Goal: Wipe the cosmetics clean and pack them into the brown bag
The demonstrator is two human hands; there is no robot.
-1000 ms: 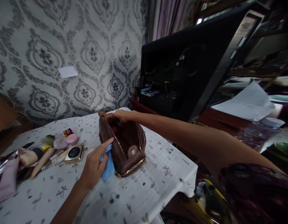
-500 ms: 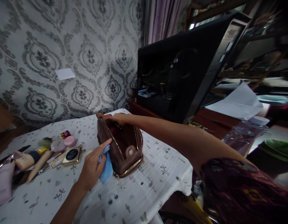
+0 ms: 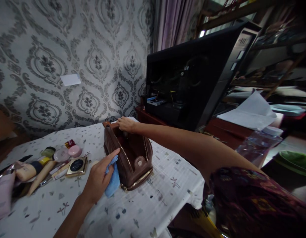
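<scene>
A brown leather toiletry bag (image 3: 129, 178) stands unzipped on the cloth-covered table, its top wide open and the inside dark. My left hand (image 3: 99, 177) is at the near left side of the bag, closed around a blue cloth (image 3: 113, 183) that hangs down to the tablecloth. Its index finger is stretched against the bag's side. My right hand (image 3: 126, 125) reaches over the bag to its far end, with the fingers bent over the rim there. The right thumb is partly hidden at the bag's opening.
Left of the bag lie a gold compact (image 3: 77, 165), a pink round jar (image 3: 75, 151), a foundation bottle (image 3: 26, 172) and several other cosmetics. Behind on the right stands a black computer case (image 3: 182, 82). A clear plastic container (image 3: 257, 143) and white paper (image 3: 252, 112) are farther right.
My right hand has risen slightly, from partly inside the bag's far end to its rim. The left hand and blue cloth stay nearly in place.
</scene>
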